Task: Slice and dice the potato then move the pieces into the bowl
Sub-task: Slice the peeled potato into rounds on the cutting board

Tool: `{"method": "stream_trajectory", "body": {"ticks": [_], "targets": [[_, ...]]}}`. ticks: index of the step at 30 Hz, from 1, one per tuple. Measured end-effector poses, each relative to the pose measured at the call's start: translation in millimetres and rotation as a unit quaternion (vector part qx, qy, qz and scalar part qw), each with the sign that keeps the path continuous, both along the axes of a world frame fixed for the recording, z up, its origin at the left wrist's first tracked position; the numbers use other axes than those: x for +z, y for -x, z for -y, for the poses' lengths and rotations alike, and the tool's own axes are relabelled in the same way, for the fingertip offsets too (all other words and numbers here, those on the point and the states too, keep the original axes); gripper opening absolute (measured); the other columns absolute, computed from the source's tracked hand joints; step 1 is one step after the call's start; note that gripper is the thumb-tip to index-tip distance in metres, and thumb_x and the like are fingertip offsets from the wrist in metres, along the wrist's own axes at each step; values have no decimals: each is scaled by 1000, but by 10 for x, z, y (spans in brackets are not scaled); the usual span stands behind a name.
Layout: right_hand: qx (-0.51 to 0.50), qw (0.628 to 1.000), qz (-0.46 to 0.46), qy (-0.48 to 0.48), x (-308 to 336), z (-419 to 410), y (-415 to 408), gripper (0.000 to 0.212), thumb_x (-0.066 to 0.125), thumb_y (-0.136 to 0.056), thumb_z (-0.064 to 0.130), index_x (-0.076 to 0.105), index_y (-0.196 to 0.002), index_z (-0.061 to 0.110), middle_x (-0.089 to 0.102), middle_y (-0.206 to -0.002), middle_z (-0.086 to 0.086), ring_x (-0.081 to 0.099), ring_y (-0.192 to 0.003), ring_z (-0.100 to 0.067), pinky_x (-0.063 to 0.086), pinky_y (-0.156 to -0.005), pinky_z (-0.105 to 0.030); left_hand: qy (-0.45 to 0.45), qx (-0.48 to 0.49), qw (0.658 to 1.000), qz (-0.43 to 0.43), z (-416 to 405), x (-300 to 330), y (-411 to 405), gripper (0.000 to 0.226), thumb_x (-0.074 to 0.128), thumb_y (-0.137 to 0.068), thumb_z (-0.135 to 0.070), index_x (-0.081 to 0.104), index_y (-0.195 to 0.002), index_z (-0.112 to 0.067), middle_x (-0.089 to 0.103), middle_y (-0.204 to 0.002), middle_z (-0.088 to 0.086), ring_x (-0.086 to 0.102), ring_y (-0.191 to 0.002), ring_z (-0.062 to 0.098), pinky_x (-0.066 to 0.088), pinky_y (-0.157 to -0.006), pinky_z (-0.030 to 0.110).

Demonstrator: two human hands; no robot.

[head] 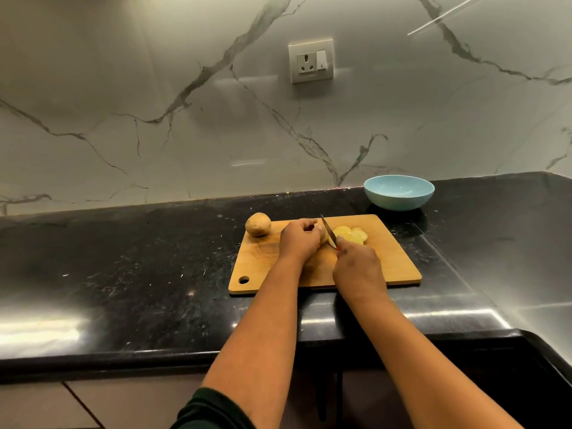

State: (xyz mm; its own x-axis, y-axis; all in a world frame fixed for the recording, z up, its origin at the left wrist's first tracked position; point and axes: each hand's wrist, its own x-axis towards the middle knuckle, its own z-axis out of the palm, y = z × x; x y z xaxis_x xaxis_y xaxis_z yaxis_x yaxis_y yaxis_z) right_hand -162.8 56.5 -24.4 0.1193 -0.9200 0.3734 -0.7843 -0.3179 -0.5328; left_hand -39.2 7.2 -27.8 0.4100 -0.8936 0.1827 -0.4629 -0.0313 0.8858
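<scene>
A wooden cutting board (pixel 390 261) lies on the black counter. My left hand (pixel 298 241) presses down on a potato (pixel 324 236), mostly hidden under the fingers. My right hand (pixel 359 267) grips a knife (pixel 328 232), its blade standing in the potato just right of my left fingers. Several yellow slices (pixel 351 234) lie fanned out to the right of the blade. A whole unpeeled potato (pixel 258 224) rests on the board's far left corner. The empty light blue bowl (pixel 399 192) sits beyond the board's far right corner.
The black stone counter (pixel 139 267) stretches left and right of the board, its front edge close to me. A marble wall with a socket (pixel 310 61) rises behind. The counter turns a corner at the right.
</scene>
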Motion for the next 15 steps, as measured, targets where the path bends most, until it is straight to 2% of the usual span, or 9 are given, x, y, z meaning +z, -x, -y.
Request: {"method": "stream_trajectory", "body": {"ticks": [2,6,8,11,15], "targets": [[3,1000,22,6,-24,10,-12,38,36,-103,12,56,-135,14,67,-107,-11,61,-93,-24,47,-80,-29,1,4,1000,-6,36,-15,-4,35,59,-96,-25,63,-129,-15,69,-117,6,65,-105,22,56,-91,38],[8,1000,19,10,-22,-6,-33,37,39,-101,10,56,-134,11,67,-111,-13,60,-98,-25,47,-84,-29,0,11,999,-31,57,-26,-13,33,60,-96,-23,64,-127,-14,70,-116,6,66,-105,24,56,-92,40],[-2,1000,13,6,-22,-33,-50,39,37,-102,10,53,-138,13,66,-109,-13,61,-95,-25,47,-82,-29,-1,12,999,-34,56,-19,-16,33,60,-95,-23,64,-127,-14,70,-115,7,67,-105,25,56,-93,40],[-12,999,-44,8,-6,-85,-108,45,30,-102,7,43,-144,15,64,-109,-12,61,-95,-23,48,-82,-29,0,10,999,-35,73,-28,-19,33,60,-95,-22,65,-126,-13,71,-114,7,67,-104,25,56,-93,40],[-5,998,-65,1,96,-39,-180,39,33,-100,6,56,-131,12,64,-114,-11,61,-100,-23,47,-82,-28,0,7,998,-58,104,-38,-49,28,60,-96,-19,68,-122,-11,73,-107,7,70,-96,22,56,-91,41]]}}
